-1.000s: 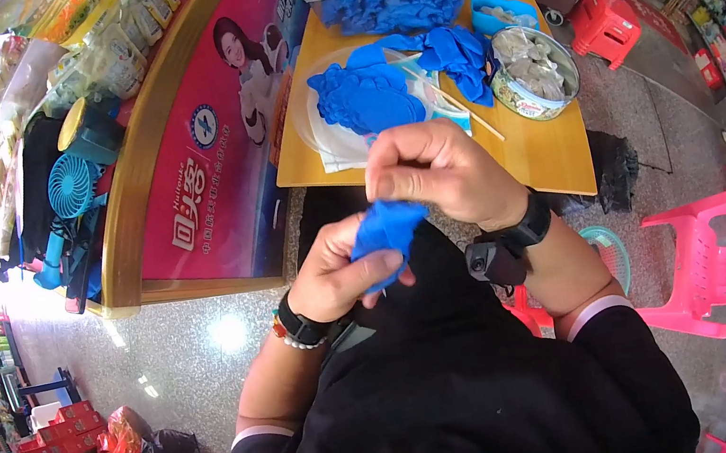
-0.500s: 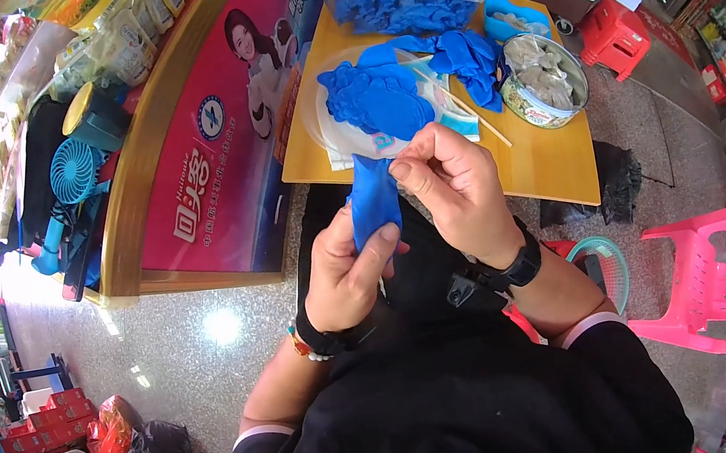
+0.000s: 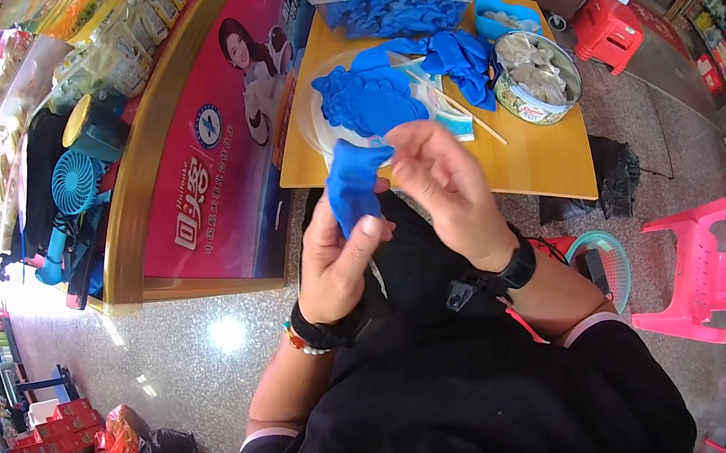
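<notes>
Between my hands, just off the table's near edge, is a limp blue rubbery sheet-like piece whose exact kind I cannot make out. Its lower part is gripped by my left hand, thumb laid across the front. The thumb and fingers of my right hand pinch the corner at its upper right. Past my hands a pile of similar blue pieces lies on a pale round plate. More loose blue pieces spread beside it.
On the wooden table stand a clear bin of blue pieces, a round tin of greyish pieces, a small blue tray and a thin stick. A counter borders the left; a pink chair stands right.
The upper part of the blue piece has folded over toward my right hand, where before it hung stretched upright. Both hands have shifted slightly left.
</notes>
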Motion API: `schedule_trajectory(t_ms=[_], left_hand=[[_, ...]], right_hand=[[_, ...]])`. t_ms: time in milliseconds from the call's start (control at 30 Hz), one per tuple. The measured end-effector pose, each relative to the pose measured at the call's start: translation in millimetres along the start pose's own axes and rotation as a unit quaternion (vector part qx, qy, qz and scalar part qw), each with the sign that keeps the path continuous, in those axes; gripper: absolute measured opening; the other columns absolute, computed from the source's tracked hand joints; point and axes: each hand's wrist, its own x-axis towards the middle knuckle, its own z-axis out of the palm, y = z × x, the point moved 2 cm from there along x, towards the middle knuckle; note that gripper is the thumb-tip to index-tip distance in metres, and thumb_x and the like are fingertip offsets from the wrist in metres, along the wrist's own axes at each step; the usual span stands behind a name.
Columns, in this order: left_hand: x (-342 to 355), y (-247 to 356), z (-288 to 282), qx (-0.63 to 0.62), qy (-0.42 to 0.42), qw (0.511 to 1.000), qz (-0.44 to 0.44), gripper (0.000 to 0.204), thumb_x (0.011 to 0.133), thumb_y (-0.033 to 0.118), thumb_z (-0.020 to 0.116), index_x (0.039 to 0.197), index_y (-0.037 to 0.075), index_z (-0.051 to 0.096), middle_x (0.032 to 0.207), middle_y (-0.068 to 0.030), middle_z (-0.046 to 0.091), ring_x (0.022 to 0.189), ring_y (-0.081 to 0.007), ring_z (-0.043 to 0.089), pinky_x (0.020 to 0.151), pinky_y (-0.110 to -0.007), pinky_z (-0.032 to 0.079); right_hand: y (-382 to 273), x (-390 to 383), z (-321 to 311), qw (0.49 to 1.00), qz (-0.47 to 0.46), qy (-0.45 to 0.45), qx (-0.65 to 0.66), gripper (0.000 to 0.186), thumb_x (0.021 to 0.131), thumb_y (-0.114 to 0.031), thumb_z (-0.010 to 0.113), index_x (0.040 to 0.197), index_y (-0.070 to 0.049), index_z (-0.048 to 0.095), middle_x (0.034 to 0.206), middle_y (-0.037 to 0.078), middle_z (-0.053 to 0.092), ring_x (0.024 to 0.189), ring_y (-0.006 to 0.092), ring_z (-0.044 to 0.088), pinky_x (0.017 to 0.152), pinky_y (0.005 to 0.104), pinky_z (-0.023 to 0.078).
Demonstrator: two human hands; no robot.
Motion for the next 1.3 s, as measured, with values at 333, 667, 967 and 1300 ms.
schedule_trajectory(t_ms=[333,667,967,1300], left_hand=[[0.2,7.7,-11.1,0.2,0.016,0.975,0.097,0.008,0.083,0.003,0.064,0.083,-0.001,0.058,0.08,-0.0075,0.055,0.071,-0.0129,0.053,0.065,-0.025,0.042],[9.9,-26.9,-0.3,-0.278,-0.007,0.919,-0.281,0.045,0.098,0.039,0.034,0.108,0.0,0.054,0.09,-0.0153,0.063,0.077,-0.0266,0.064,0.071,-0.04,0.054],[14.0,-22.1,-12.1,-0.408,0.018,0.881,-0.241,0.039,0.098,0.047,0.038,0.084,0.012,0.049,0.062,0.0032,0.029,0.05,-0.0091,0.028,0.048,-0.025,0.027],[30.5,-8.5,-18.6,-0.344,0.161,0.92,-0.1,0.03,0.1,0.04,0.04,0.086,0.015,0.049,0.061,0.0033,0.03,0.051,-0.008,0.029,0.052,-0.024,0.027]], right_hand=[[23.4,6.7,-15.7,0.989,0.097,-0.026,0.113,0.01,0.095,-0.01,0.054,0.099,-0.003,0.059,0.084,-0.004,0.057,0.078,0.0034,0.051,0.07,0.0195,0.041],[30.9,16.7,-13.3,0.965,-0.057,-0.216,-0.137,0.012,0.092,-0.008,0.055,0.101,-0.002,0.061,0.11,0.008,0.057,0.101,0.0172,0.055,0.091,0.0272,0.039],[57.5,52.8,-100.5,0.924,-0.062,-0.021,-0.376,0.014,0.089,-0.012,0.058,0.099,-0.003,0.062,0.096,0.012,0.064,0.09,0.0247,0.062,0.078,0.0345,0.049],[113.5,41.4,-200.3,0.688,0.124,0.002,-0.715,0.024,0.084,-0.017,0.054,0.097,0.003,0.053,0.1,0.022,0.063,0.095,0.039,0.061,0.078,0.0474,0.048]])
